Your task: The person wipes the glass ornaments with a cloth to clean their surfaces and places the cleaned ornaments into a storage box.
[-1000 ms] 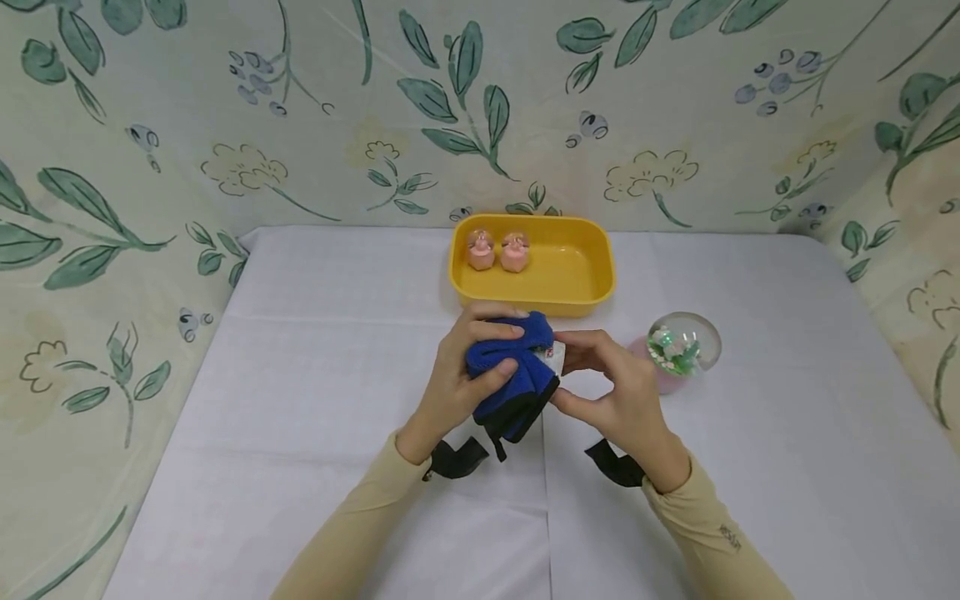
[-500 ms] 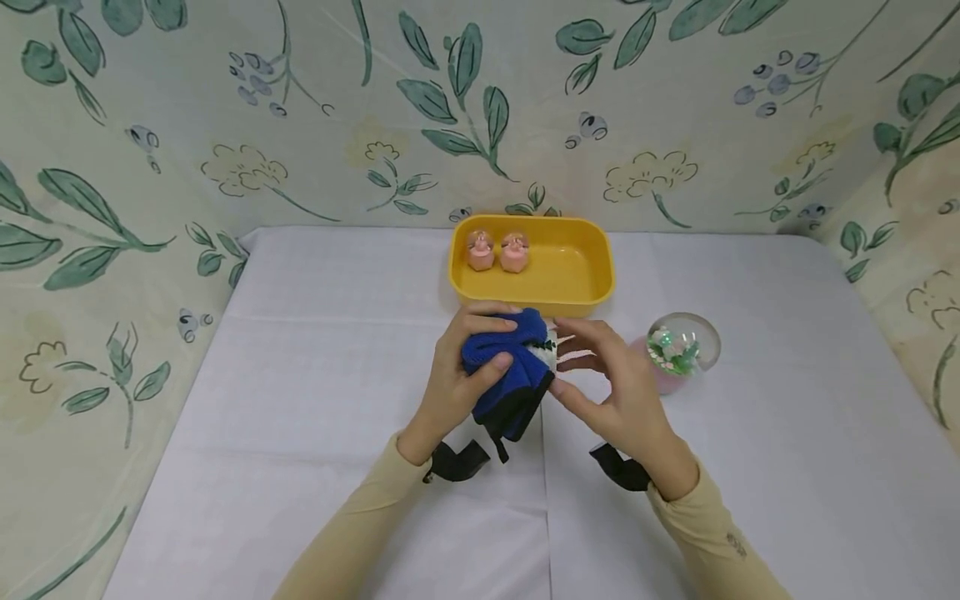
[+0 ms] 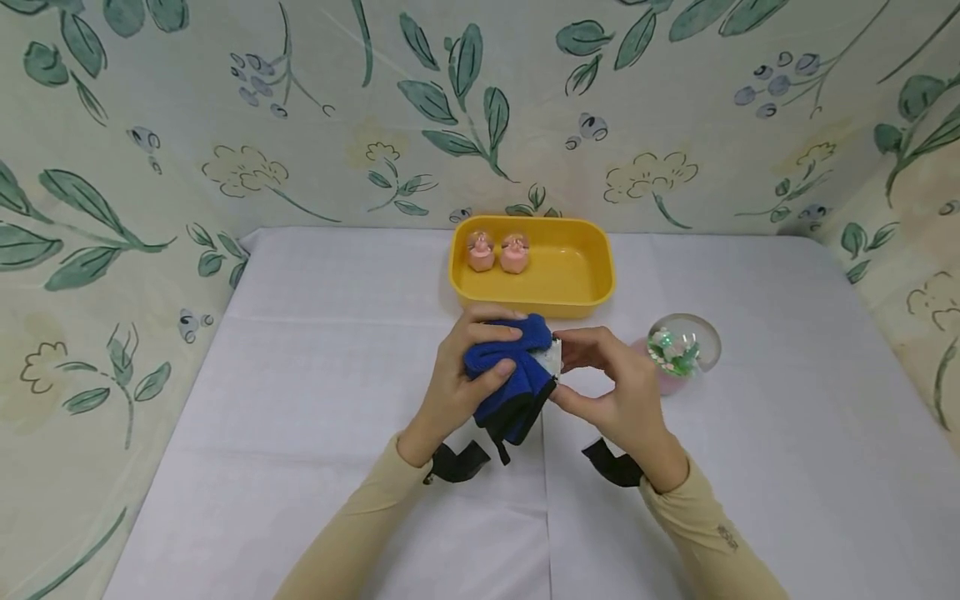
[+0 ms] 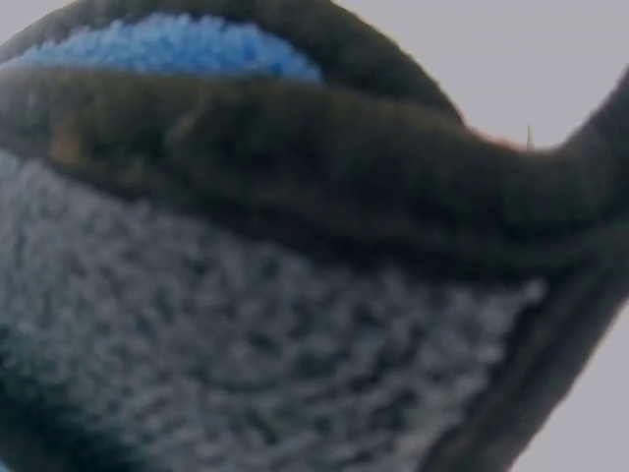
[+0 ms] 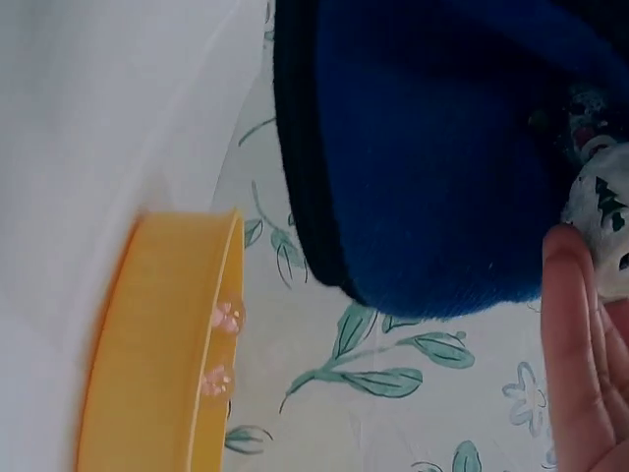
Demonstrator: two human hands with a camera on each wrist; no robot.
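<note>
In the head view, my left hand [image 3: 459, 367] grips a folded blue cloth [image 3: 521, 392] with black edging, thumb pressed on top. Tucked into its fold is a small snow globe [image 3: 552, 358], whose white base sticks out on the right. My right hand [image 3: 622, 387] pinches that base between thumb and fingers. Dark tree shapes decorate the base in the right wrist view, where the cloth [image 5: 423, 177] hides part of the dome. The cloth's grey side [image 4: 256, 324] and dark trim fill the left wrist view, and the left hand cannot be made out there.
Behind the hands stands a yellow tray [image 3: 540, 307] with two small pink domed ornaments [image 3: 515, 252] at its left. Right of my right hand sits a larger snow globe [image 3: 675, 350] on a pink base. Black straps [image 3: 613, 465] hang from the wrists over the white tablecloth [image 3: 315, 392].
The snow globe's base shows a different side, as if turned within the cloth. My right fingers loosened about half a second ago and now pinch the base again. The tray stays put.
</note>
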